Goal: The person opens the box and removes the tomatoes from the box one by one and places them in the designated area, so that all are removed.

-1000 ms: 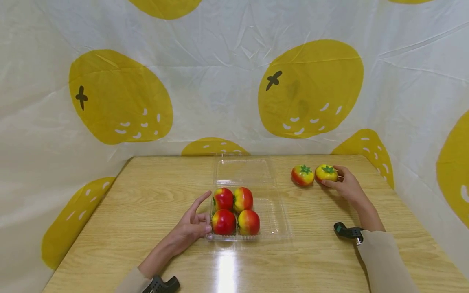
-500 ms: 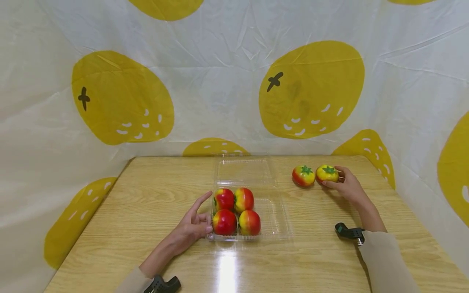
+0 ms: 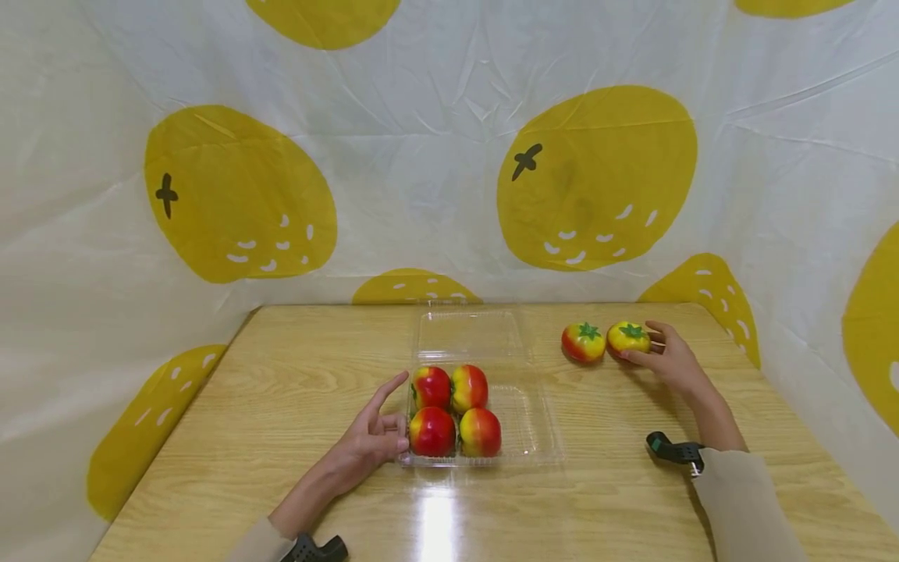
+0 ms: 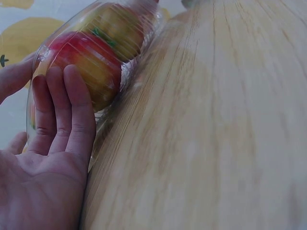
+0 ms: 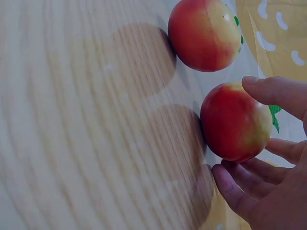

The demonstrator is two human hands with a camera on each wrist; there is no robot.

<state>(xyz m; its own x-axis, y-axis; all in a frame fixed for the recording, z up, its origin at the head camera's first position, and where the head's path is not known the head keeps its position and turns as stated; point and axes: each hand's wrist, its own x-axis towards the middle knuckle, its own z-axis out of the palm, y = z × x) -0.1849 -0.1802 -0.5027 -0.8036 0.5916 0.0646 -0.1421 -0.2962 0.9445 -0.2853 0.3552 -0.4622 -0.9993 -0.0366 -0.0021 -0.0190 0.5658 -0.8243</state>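
My left hand (image 3: 365,445) holds the left edge of a clear plastic clamshell container (image 3: 527,421). Its thumb is at the near corner of the rim, and three fingers (image 4: 62,110) lie along the outer wall. Inside the container, red-and-yellow toy tomatoes (image 3: 431,432) fill the left part in two rows. At the back right, my right hand (image 3: 674,361) grips a toy tomato (image 3: 627,340) with a green star-shaped top, thumb on one side and fingers on the other. Close to its left sits another toy tomato (image 3: 583,343).
The container's open lid (image 3: 467,334) lies back toward the cloth wall (image 3: 421,179), which is printed with yellow fruit. Beneath everything is a wooden table (image 3: 295,375). Black wrist cameras (image 3: 674,450) are strapped at both sleeves.
The head view has shifted slightly, so everything sits a little lower and further right in it. Both hands stay where they were on the container and the toy tomato.
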